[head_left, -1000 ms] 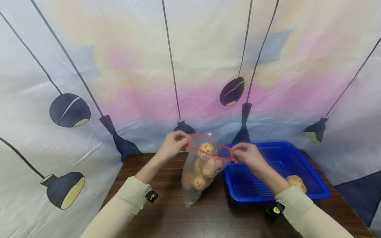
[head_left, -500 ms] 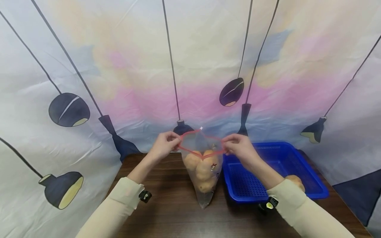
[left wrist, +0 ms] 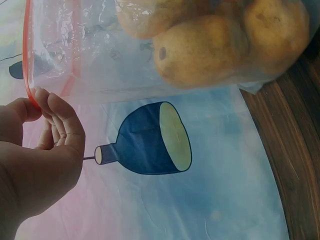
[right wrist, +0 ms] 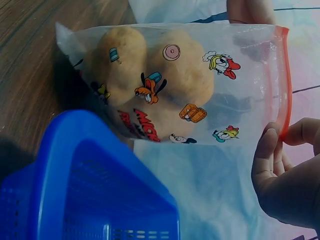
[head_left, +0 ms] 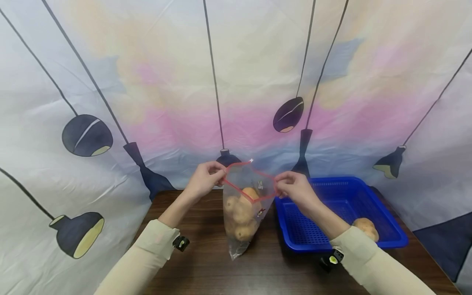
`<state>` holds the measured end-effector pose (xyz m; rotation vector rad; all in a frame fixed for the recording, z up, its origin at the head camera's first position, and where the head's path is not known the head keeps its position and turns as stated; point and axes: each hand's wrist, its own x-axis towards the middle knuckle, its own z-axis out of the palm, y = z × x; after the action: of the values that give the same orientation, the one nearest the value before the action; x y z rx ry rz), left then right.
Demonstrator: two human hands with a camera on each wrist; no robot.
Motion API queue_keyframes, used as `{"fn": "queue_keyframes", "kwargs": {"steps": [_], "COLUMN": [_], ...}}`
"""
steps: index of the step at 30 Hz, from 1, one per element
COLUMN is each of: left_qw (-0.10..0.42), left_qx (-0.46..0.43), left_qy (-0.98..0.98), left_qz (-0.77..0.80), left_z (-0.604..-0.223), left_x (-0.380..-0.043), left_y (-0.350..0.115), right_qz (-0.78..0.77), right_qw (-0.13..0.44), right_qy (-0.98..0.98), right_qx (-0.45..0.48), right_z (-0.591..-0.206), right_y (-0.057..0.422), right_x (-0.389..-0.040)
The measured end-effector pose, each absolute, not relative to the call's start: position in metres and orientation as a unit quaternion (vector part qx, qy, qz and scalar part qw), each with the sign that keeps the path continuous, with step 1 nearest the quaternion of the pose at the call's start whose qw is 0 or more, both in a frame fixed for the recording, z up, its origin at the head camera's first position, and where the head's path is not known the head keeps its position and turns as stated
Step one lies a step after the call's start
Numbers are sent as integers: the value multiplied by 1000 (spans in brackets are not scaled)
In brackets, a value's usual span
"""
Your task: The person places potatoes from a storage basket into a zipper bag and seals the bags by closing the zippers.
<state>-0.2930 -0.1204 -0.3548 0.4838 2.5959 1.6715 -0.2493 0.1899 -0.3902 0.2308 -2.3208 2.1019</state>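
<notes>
A clear zip bag [head_left: 263,203] with a red rim and cartoon prints hangs between my two hands over the table, its mouth spread apart. Inside it several potatoes [head_left: 243,213] are heaped towards the bottom. My left hand [head_left: 206,178] pinches the left end of the red rim between thumb and forefinger. At the other end, my right hand [head_left: 295,186] pinches the rim in the same way. The right wrist view shows the printed side of the bag [right wrist: 235,95], and the left wrist view shows potatoes [left wrist: 200,52] through the plastic.
A blue plastic basket [head_left: 344,182] stands to the right of the bag, partly under my right forearm. One potato [head_left: 366,227] lies at its right side. The dark wooden table [head_left: 206,270] ends at a painted cloth backdrop [head_left: 177,123].
Both hands have moved left with the bag, and the potatoes in it have shifted about. The bag's bottom swung right and then back left. The basket stays put.
</notes>
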Motion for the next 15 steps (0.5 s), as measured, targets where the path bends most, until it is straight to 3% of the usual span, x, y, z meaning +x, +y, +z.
{"fn": "queue_keyframes", "kwargs": {"steps": [15], "left_qw": [-4], "left_qx": [170], "left_qy": [844], "left_qz": [508], "left_z": [-353], "left_x": [-293], "left_y": [-106], "right_qz": [576], "right_qw": [-2], "right_qy": [-808], "right_qx": [123], "right_z": [-394], "right_y": [239], "right_x": [-238]}}
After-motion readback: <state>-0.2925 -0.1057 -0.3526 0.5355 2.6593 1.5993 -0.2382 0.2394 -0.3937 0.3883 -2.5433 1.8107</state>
